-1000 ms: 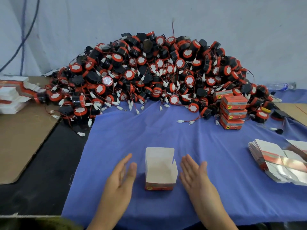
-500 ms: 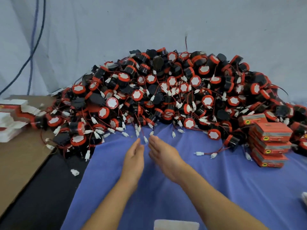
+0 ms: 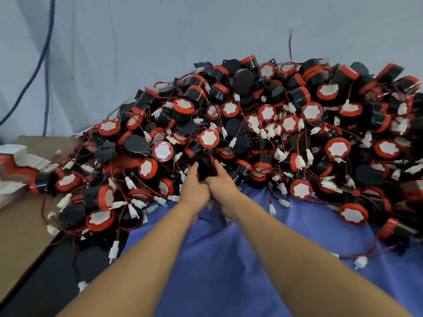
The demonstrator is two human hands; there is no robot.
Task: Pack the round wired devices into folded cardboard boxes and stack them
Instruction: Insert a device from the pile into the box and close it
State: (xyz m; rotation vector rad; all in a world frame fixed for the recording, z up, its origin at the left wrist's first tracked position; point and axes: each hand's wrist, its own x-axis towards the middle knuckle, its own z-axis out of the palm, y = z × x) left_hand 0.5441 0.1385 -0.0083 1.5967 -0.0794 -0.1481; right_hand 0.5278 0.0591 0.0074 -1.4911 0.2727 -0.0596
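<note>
Both hands have advanced into the heap of red-capped devices [image 3: 297, 115]. The left hand [image 3: 194, 189] and right hand [image 3: 221, 184], touching, arms extended, clamp their grip on one black round wired device [image 3: 202, 164] at the heap's front edge on the blue-clothed bench [image 3: 217, 259].

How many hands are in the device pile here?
2. The left hand and the right hand sit side by side at the near edge of the pile, both against a black device; no other hand shows.
</note>
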